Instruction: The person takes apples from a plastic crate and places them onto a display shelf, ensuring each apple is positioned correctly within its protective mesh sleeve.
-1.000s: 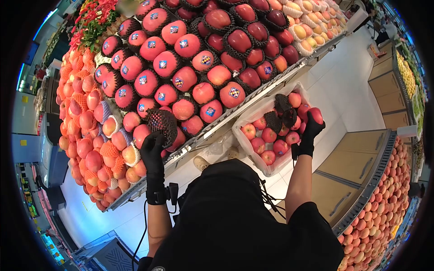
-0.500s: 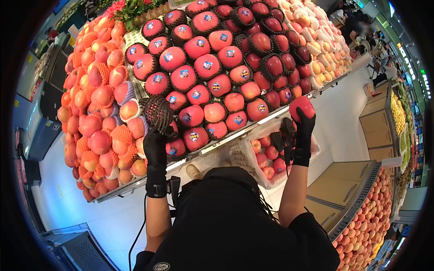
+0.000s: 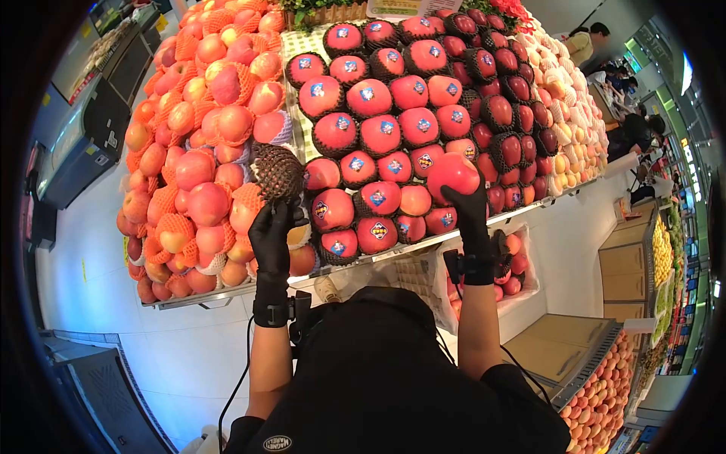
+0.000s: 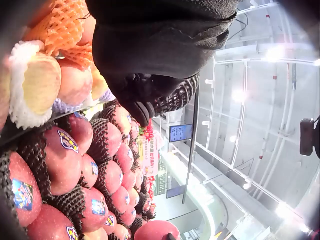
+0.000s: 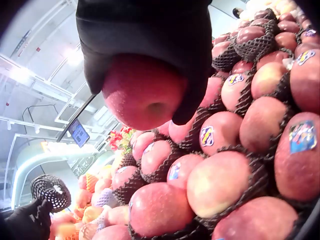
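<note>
At centre-left of the frame, we find the left hand (image 3: pixel 271 234) gripping one black net (image 3: pixel 278 175) by its lower end, presumably to keep it uncrushed. Right of centre, the right hand (image 3: pixel 472 216) holds one bare apple (image 3: pixel 452 175). Nets likely cushion the stacked apples (image 3: pixel 380 135), too crowded to count; one crate (image 3: pixel 534 280) sits lower right.

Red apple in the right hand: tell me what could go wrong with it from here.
The bare red apple could slip from the gloved right hand and bruise itself or the displayed apples beneath.

The black foam net, pinched in the left hand, might snag or tear if the apple were forced into it.

A knock could send one of the front-row apples over the display's front rail.
</note>
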The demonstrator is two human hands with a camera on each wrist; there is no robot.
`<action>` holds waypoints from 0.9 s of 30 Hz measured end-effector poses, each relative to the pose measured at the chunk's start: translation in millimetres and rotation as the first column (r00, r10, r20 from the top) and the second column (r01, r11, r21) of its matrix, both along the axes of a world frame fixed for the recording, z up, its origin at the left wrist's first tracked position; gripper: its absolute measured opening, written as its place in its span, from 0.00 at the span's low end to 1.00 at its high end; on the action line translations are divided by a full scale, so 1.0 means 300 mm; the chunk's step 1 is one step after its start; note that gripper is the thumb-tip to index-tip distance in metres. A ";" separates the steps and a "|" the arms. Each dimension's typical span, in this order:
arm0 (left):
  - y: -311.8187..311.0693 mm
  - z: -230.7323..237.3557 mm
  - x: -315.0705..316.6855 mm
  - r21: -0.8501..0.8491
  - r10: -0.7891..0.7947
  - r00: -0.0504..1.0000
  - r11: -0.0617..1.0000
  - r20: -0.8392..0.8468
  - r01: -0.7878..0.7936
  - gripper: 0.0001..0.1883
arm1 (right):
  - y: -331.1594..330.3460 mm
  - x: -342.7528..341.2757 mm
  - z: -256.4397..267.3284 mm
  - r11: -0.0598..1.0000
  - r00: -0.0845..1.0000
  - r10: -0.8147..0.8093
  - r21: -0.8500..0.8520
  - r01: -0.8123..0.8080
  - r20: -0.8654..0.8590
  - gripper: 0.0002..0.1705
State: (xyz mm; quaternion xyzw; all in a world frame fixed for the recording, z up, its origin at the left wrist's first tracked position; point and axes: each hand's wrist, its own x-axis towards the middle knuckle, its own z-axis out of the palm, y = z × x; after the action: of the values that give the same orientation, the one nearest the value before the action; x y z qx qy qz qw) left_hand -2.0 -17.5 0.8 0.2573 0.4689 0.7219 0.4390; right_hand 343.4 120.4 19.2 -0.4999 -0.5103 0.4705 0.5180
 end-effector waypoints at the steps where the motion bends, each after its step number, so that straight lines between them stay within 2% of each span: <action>1: -0.005 0.008 -0.013 -0.004 -0.009 1.000 1.000 0.029 0.010 0.11 | -0.034 -0.076 0.040 1.000 1.000 -0.009 0.023 0.009 0.001 0.48; 2: -0.009 0.017 -0.025 -0.006 -0.019 0.998 1.000 0.059 0.019 0.11 | 0.008 -0.083 -0.024 0.987 0.992 0.125 0.107 -0.122 -0.021 0.52; 5: 0.002 0.014 -0.045 -0.024 -0.005 1.000 1.000 -0.025 0.005 0.11 | -0.011 -0.197 -0.023 0.975 0.980 0.192 0.105 -0.196 0.042 0.50; 6: 0.007 0.009 -0.046 -0.024 0.002 0.999 1.000 -0.037 -0.003 0.11 | -0.017 -0.229 -0.021 0.975 0.979 0.181 0.113 -0.191 0.096 0.51; 8: 0.016 0.035 -0.026 0.010 -0.032 0.997 0.999 0.069 0.031 0.12 | -0.046 -0.309 0.010 0.975 0.969 0.150 0.131 -0.177 0.198 0.52; 10: 0.045 0.068 0.006 0.076 -0.043 0.992 0.997 0.122 0.034 0.12 | -0.064 -0.366 0.070 0.957 0.965 0.179 0.194 -0.216 0.192 0.53; 11: 0.066 0.014 -0.005 0.070 -0.078 0.997 0.995 0.010 0.077 0.16 | -0.063 -0.383 0.089 0.941 0.958 0.200 0.231 -0.246 0.205 0.53; 12: 0.083 0.020 0.010 0.097 -0.082 0.996 0.992 0.033 0.079 0.18 | -0.062 -0.402 0.099 0.923 0.951 0.221 0.267 -0.276 0.218 0.54; 14: 0.121 0.041 0.067 0.148 -0.091 0.993 0.986 0.076 0.079 0.22 | -0.071 -0.452 0.115 0.929 0.956 0.256 0.235 -0.284 0.145 0.55; 15: 0.138 0.051 0.072 0.150 -0.180 0.984 0.972 -0.004 0.178 0.27 | -0.076 -0.464 0.139 0.922 0.950 0.279 0.240 -0.305 0.137 0.55; 18: 0.174 0.087 0.151 0.201 -0.281 0.959 0.939 -0.024 0.280 0.34 | -0.070 -0.488 0.146 0.889 0.952 0.259 0.346 -0.300 0.162 0.57; 20: 0.174 0.118 0.187 0.124 -0.347 0.938 0.929 -0.029 0.348 0.38 | -0.062 -0.498 0.145 0.862 0.953 0.277 0.406 -0.303 0.122 0.57; 21: 0.179 0.136 0.206 0.089 -0.379 0.925 0.920 -0.032 0.381 0.39 | -0.065 -0.493 0.147 0.881 0.950 0.282 0.354 -0.313 0.137 0.58; 24: 0.206 0.204 0.263 0.133 -0.332 0.943 0.935 0.011 0.328 0.43 | -0.068 -0.483 0.141 0.897 0.954 0.285 0.325 -0.299 0.089 0.58; 25: 0.208 0.224 0.271 0.140 -0.327 0.944 0.937 0.037 0.319 0.45 | -0.081 -0.483 0.149 0.908 0.950 0.311 0.285 -0.306 0.027 0.58; 27: 0.225 0.202 0.276 0.174 -0.310 0.951 0.937 0.004 0.304 0.45 | -0.081 -0.448 0.168 0.877 0.930 0.355 0.312 -0.365 0.092 0.57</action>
State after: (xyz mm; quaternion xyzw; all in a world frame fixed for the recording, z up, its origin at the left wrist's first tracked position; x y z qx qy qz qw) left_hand 80.7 50.1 61.3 0.3530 0.3522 0.6862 0.5296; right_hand 209.0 96.2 69.5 -0.3120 -0.6727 0.4604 0.4880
